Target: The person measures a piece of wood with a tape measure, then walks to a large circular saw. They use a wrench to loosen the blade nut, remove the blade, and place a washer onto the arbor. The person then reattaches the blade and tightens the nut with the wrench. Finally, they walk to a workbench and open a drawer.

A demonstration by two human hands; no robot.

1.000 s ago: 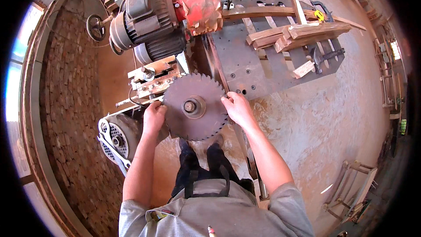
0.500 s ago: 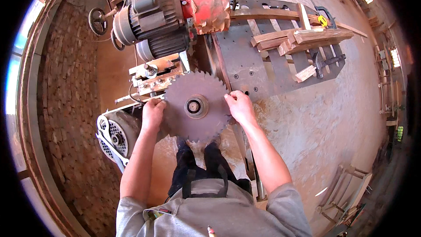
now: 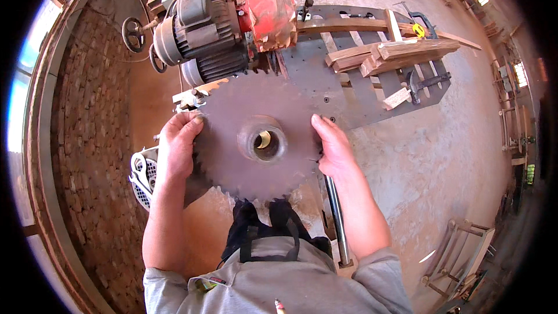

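A large round toothed saw blade (image 3: 232,166), brownish grey with a collared hole at its centre, is held up in front of my body. On its left edge my left hand (image 3: 179,139) is closed, thumb on the face near the rim. Opposite, my right hand (image 3: 332,145) grips the right edge with the thumb along the rim; its fingers are mostly hidden behind the blade. Through the open hub a lighter surface shows. Behind the blade, much of the machine's spindle area is covered from view.
Grey motors (image 3: 200,23) and a red housing (image 3: 268,11) stand ahead. A slotted metal table (image 3: 349,102) carries wood pieces (image 3: 407,52), a hammer (image 3: 415,88) and a clamp (image 3: 427,23). Wrenches (image 3: 139,177) lie at left by a grille. A wooden frame (image 3: 456,256) rests at lower right.
Both hands have raised the saw blade off the spindle and closer to me. Its centre hole now shows open, where the spindle end filled it before. The hands are farther apart in the picture.
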